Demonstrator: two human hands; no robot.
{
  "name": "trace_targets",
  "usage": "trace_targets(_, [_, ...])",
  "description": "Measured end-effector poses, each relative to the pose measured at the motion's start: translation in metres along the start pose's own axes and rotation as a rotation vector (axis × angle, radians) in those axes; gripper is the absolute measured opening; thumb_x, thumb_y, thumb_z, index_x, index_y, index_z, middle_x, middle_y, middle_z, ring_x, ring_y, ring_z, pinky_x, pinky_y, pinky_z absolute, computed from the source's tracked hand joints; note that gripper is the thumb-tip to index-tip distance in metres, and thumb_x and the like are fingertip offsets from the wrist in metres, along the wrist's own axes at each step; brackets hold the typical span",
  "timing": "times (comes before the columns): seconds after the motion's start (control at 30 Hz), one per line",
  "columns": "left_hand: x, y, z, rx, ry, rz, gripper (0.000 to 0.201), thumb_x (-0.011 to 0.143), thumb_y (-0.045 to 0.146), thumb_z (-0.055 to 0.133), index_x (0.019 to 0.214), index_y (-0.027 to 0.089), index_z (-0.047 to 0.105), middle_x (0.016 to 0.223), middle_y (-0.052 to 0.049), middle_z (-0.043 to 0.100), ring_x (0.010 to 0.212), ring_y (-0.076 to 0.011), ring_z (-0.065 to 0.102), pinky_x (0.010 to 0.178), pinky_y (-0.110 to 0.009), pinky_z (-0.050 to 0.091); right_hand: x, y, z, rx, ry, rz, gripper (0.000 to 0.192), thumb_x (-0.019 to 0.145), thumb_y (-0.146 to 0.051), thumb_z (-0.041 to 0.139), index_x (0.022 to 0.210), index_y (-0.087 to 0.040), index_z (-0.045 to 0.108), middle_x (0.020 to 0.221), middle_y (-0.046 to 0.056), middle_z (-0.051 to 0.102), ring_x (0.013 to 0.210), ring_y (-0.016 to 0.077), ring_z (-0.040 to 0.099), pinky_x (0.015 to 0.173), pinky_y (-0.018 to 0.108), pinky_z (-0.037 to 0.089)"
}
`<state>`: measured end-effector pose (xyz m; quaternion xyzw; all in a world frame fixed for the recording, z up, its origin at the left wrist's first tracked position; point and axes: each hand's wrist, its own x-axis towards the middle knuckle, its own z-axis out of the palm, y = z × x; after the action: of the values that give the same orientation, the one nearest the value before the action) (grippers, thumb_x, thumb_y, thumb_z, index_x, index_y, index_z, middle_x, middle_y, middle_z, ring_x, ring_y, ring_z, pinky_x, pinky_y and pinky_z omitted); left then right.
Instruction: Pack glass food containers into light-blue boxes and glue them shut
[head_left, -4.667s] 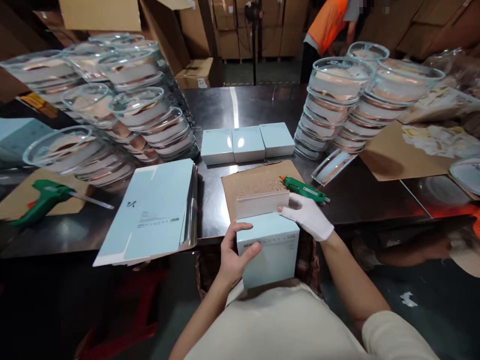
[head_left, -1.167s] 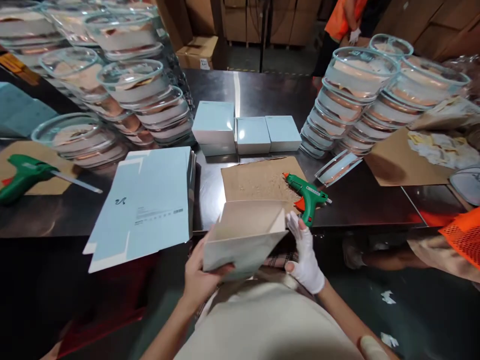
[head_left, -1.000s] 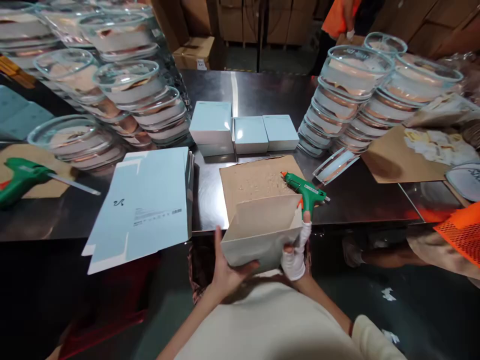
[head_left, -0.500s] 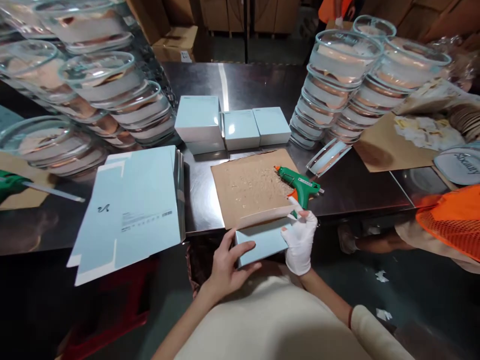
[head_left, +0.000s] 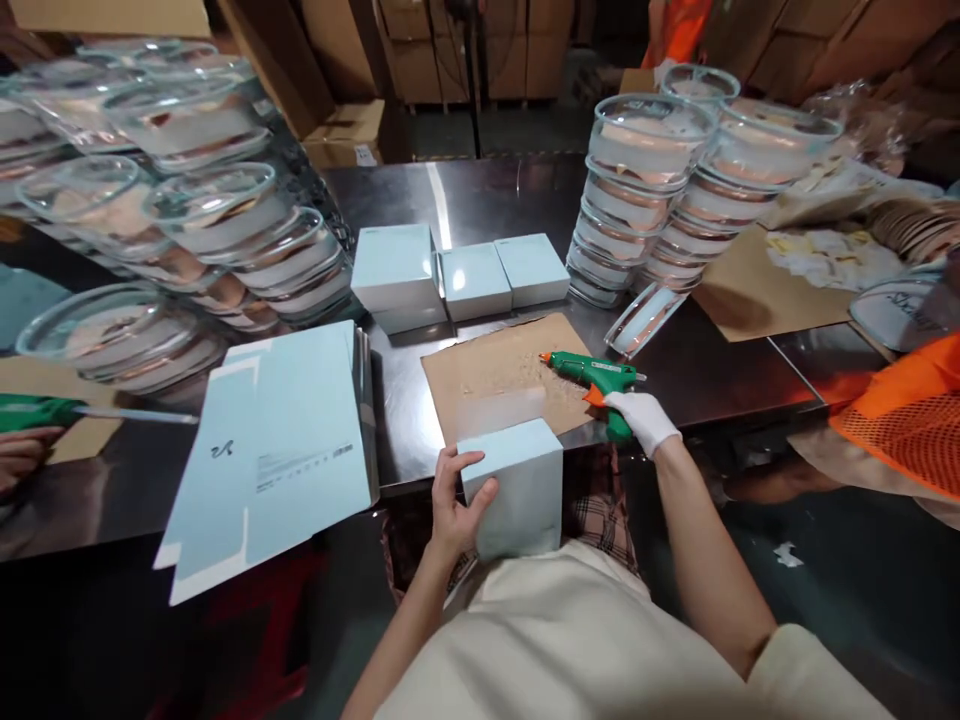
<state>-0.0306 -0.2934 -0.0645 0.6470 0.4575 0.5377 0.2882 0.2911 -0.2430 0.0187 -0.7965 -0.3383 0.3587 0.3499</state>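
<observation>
My left hand [head_left: 454,500] is wrapped around the near-left corner of the pale blue box [head_left: 517,487], thumb on top and fingers down the side, holding it upright at the front edge of the steel surface [head_left: 712,375], half against my lap. One flap stands open at the back of the box; it is blurred, so I cannot tell how far it is folded. My gloved right hand [head_left: 641,418] is closed on the grip of the green glue gun [head_left: 592,372], whose nozzle lies over the brown cardboard sheet [head_left: 499,375], already speckled with dried glue. The risk I see is the one-handed hold: the box hangs partly off the surface, so it could tip or slide toward me once I press on the flap. The nozzle could also drip past the cardboard onto the steel or string glue across the clean blue face. Just to my left lies the stack of flat box blanks [head_left: 285,450], overhanging the edge; a careless elbow could send them down. Three finished boxes [head_left: 457,275] stand beyond the cardboard, and stacked glass bowls [head_left: 652,190] rise near my right arm's reach, close enough to knock.
</observation>
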Motion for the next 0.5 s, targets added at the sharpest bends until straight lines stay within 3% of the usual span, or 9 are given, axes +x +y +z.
trace_targets(0.13, [0.005,0.001,0.003,-0.052,0.003,-0.027,0.035,0.091,0.053,0.071,0.109,0.023,0.072,0.109,-0.008,0.068,0.110,-0.0259,0.065,0.095,-0.040,0.053,-0.034,0.008,0.009,0.226,0.049,-0.068,0.035,0.073,-0.056,0.065,0.075,-0.021,0.057,0.062,0.004,0.070,0.051,0.0179,0.062,0.047,0.028,0.048])
trace_targets(0.23, [0.011,0.018,0.002,-0.010,-0.009,0.046,0.032,0.090,0.048,0.075,0.111,0.024,0.073,0.110,-0.008,0.068,0.111,-0.0255,0.063,0.094,-0.038,0.053,-0.063,0.008,0.010,0.408,0.155,-0.231,0.038,0.073,-0.056,0.074,0.081,-0.021,0.060,0.069,0.004,0.073,0.054,0.0167,0.064,0.050,0.028,0.052])
trace_targets(0.33, [0.019,0.040,0.001,0.068,0.018,0.117,0.031,0.090,0.043,0.077,0.114,0.024,0.071,0.110,-0.008,0.069,0.110,-0.0251,0.063,0.093,-0.037,0.054,-0.091,0.005,0.006,0.461,-0.006,-0.421,0.031,0.082,-0.050,0.076,0.076,-0.020,0.067,0.067,0.003,0.070,0.057,0.0166,0.062,0.054,0.029,0.053])
trace_targets(0.4, [0.023,0.052,0.002,0.123,0.031,0.144,0.030,0.091,0.042,0.076,0.114,0.024,0.070,0.109,-0.008,0.070,0.109,-0.0249,0.063,0.091,-0.036,0.054,-0.107,0.006,0.004,0.362,-0.157,-0.471,0.026,0.090,-0.046,0.069,0.084,-0.021,0.072,0.064,0.001,0.067,0.054,0.0156,0.059,0.052,0.029,0.051])
trace_targets(0.5, [0.025,0.061,0.004,0.168,0.047,0.161,0.027,0.092,0.040,0.074,0.114,0.025,0.070,0.107,-0.007,0.071,0.107,-0.0244,0.064,0.089,-0.035,0.055,-0.126,0.007,0.006,0.158,-0.190,-0.620,0.016,0.090,-0.038,0.069,0.093,-0.022,0.070,0.072,0.001,0.070,0.060,0.0168,0.064,0.060,0.030,0.057])
